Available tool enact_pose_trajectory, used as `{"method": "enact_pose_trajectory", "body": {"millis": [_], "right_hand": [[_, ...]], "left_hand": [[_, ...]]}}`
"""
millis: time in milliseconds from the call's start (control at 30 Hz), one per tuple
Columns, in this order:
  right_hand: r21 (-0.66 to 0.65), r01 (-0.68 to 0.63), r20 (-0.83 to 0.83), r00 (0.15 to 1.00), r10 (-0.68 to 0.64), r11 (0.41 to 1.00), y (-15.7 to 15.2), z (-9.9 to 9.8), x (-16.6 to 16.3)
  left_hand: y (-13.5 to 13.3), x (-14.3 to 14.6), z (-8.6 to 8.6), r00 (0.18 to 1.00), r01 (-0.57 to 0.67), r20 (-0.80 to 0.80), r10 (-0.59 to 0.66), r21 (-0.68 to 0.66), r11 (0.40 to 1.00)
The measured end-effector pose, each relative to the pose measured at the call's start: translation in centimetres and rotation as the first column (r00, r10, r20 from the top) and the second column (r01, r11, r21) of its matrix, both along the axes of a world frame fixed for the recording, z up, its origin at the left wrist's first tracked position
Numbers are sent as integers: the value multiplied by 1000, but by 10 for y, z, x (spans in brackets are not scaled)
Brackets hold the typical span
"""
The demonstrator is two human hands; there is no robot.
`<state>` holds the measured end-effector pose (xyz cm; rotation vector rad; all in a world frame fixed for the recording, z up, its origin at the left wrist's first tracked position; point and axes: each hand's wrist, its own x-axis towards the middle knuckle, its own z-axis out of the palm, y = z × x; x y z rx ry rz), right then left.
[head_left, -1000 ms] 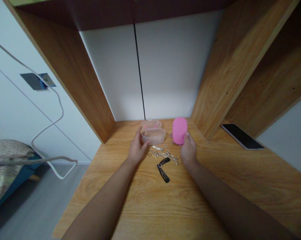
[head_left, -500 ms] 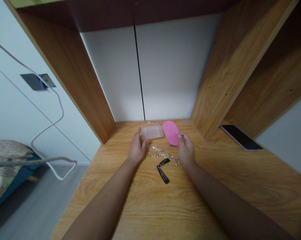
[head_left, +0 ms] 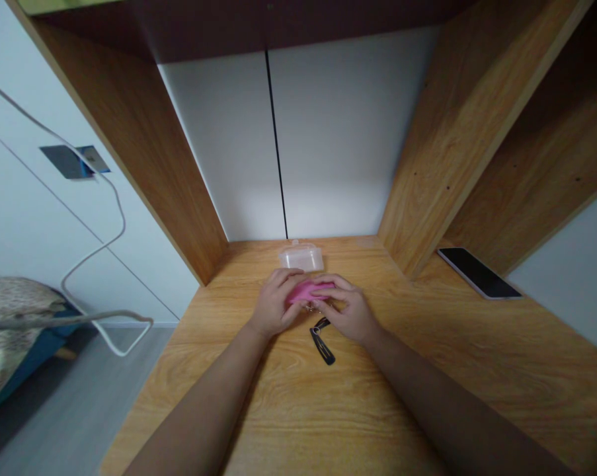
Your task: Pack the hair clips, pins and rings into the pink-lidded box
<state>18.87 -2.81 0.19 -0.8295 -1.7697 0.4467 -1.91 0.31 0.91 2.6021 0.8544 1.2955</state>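
Both my hands meet over the middle of the wooden desk and close around a pink oval lid. My left hand curls its fingers over the lid's left end, and my right hand grips its right end. Just behind them a small clear plastic box stands on the desk, untouched. Two black snap hair clips lie right below my right hand. The silver clips seen earlier are hidden under my hands.
A dark phone lies on the side shelf at the right. Wooden panels wall the desk nook left and right, with a white back wall. A white cable hangs at the left, above a grey floor and bedding.
My right hand brought the pink lid down from beside the clear box to the desk middle. My left hand left the box and joined it on the lid.
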Motion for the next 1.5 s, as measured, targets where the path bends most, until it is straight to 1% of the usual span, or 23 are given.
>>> {"method": "enact_pose_trajectory", "body": {"millis": [33, 100, 167, 267, 333, 400, 467, 533, 600, 700, 767, 867, 1000, 1033, 1067, 1100, 1167, 1200, 1233, 1267, 1300, 1367, 1500], "right_hand": [[6, -3, 5, 1000, 3, 1000, -1, 0, -1], [2, 22, -23, 999, -22, 1000, -1, 0, -2], [-25, 51, -64, 997, -53, 998, -1, -1, -2], [-60, 113, -76, 990, -118, 992, 2, -2, 1], [-92, 241, -50, 968, -246, 966, 6, -5, 5], [-137, 402, -26, 912, -409, 905, 12, -8, 10], [-159, 460, -20, 883, -469, 873, 19, -13, 15], [-171, 491, -10, 866, -500, 854, 25, -18, 19], [-176, 509, 12, 857, -515, 843, 29, -22, 22], [-176, 510, 73, 860, -505, 842, 31, -25, 23], [-169, 502, 127, 864, -487, 848, 31, -26, 24], [-145, 489, 198, 866, -459, 860, 31, -26, 23], [-123, 475, 250, 864, -437, 871, 30, -25, 22], [-120, 474, 258, 863, -434, 872, 30, -25, 22], [-117, 473, 265, 862, -432, 873, 30, -25, 22], [-115, 473, 272, 861, -430, 874, 30, -24, 22], [-110, 472, 283, 859, -427, 875, 29, -23, 22], [-108, 472, 288, 857, -427, 875, 29, -22, 22], [-107, 473, 291, 856, -427, 875, 28, -22, 22], [-106, 474, 295, 855, -428, 874, 28, -22, 22], [-106, 475, 297, 854, -428, 874, 28, -22, 22], [-107, 476, 302, 852, -427, 873, 28, -22, 22], [-110, 482, 311, 847, -430, 869, 29, -24, 22]], "left_hand": [[0, 1, 1, 998, 31, -48, -32, -19, 999], [0, 2, 2, 991, 40, -127, -48, -66, 997], [0, 4, 2, 983, 7, -182, -25, -100, 995], [2, 2, 2, 977, -54, -210, 34, -91, 994], [5, -2, 2, 976, -109, -194, 93, -70, 992], [7, -8, 4, 974, -135, -192, 121, -61, 989], [10, -15, 9, 972, -109, -216, 92, -69, 992], [12, -22, 14, 969, -59, -245, 38, -81, 995], [13, -28, 18, 968, -62, -249, 42, -77, 995], [15, -34, 20, 956, -179, -247, 161, -53, 982], [16, -37, 18, 929, -277, -261, 261, -28, 960], [18, -43, 16, 878, -415, -244, 411, 37, 909], [20, -49, 16, 831, -512, -188, 523, 108, 852], [21, -49, 15, 804, -555, -179, 567, 116, 824], [22, -49, 14, 763, -613, -173, 623, 116, 782], [23, -49, 13, 706, -681, -171, 688, 107, 725], [26, -49, 9, 562, -808, -194, 804, 79, 584], [27, -49, 6, 495, -851, -225, 839, 66, 520], [29, -49, 3, 441, -881, -267, 857, 57, 470], [30, -49, 0, 399, -899, -315, 861, 52, 435], [30, -49, -2, 370, -908, -364, 855, 50, 415], [30, -50, -6, 343, -915, -434, 833, 47, 401], [30, -50, -9, 326, -915, -463, 824, 64, 398]]}}
